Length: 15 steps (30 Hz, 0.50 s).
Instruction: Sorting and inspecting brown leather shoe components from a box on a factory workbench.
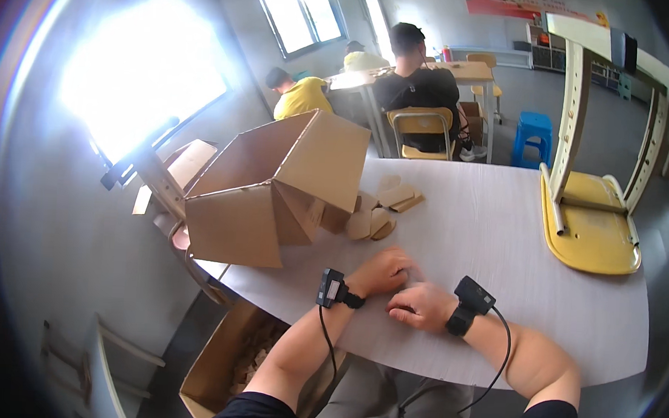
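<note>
My left hand point(383, 270) is over the pale table point(484, 232), fingers bent toward my right hand and their tips smeared by motion. Close beside it, my right hand point(422, 304) rests low at the tabletop with curled fingers. Whatever may be inside its grasp is hidden. Beyond the hands lies a small heap of tan cardboard pieces point(360, 224), some with rounded ends. To its left, a large cardboard box point(235, 226) stands on the table with its flaps spread. Each wrist wears a black strapped device with a cable.
An upturned yellow chair point(594, 241) sits on the table's right side. Below the left edge, an open carton point(217, 362) contains cardboard scraps. Past the far edge, a person in black point(416, 88) sits on a chair; a blue stool point(533, 136) stands nearby.
</note>
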Available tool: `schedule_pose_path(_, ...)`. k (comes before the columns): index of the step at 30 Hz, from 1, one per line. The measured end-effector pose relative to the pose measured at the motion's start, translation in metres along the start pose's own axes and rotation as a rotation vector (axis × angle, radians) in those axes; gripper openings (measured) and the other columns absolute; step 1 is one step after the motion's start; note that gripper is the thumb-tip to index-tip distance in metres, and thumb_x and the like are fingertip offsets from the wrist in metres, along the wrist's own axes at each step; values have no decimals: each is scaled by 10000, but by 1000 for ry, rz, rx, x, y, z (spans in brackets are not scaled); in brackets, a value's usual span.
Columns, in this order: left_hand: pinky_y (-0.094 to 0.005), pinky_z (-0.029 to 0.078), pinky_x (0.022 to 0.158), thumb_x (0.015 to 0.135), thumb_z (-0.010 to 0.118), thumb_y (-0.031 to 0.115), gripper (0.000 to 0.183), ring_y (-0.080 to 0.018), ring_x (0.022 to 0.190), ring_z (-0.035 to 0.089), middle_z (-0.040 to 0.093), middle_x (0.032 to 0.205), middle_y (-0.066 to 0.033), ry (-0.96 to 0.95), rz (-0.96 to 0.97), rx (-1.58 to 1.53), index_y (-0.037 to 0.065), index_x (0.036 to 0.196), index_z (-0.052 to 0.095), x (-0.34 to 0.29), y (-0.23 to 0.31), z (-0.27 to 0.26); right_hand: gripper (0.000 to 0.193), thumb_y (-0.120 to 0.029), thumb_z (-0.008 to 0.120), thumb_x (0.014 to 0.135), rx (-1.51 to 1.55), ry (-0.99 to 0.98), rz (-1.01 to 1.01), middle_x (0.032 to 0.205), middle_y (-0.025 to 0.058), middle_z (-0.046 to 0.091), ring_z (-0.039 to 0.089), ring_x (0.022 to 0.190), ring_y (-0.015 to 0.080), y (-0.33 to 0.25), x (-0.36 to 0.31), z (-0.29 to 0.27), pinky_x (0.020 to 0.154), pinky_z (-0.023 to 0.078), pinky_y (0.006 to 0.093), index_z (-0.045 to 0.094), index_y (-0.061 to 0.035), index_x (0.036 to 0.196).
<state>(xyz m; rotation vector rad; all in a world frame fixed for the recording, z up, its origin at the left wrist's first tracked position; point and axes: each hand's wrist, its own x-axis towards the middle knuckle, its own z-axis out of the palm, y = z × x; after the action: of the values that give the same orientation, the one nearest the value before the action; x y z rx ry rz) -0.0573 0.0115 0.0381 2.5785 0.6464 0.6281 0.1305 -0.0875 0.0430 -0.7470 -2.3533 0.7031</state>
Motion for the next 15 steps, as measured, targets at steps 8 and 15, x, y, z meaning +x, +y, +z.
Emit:
schedule_pose_path(8,-404,487,933,826,587,38,216,-302,931,660,746,948,-85,26,65,-41,80,970,743,0,10,-6,215,-243,660,949,-69,-10,-48,966,151,734,680,934,337,1,-1,1,843,539,427,754,-79,1052)
schedule_pose_path(15,-396,474,959,858,597,105,199,-286,946,674,753,960,-71,53,69,-6,97,986,749,-2,-1,4,187,-217,670,941,-53,-34,-11,969,131,743,668,980,337,-8,4,-5,883,521,425,752,-76,1031)
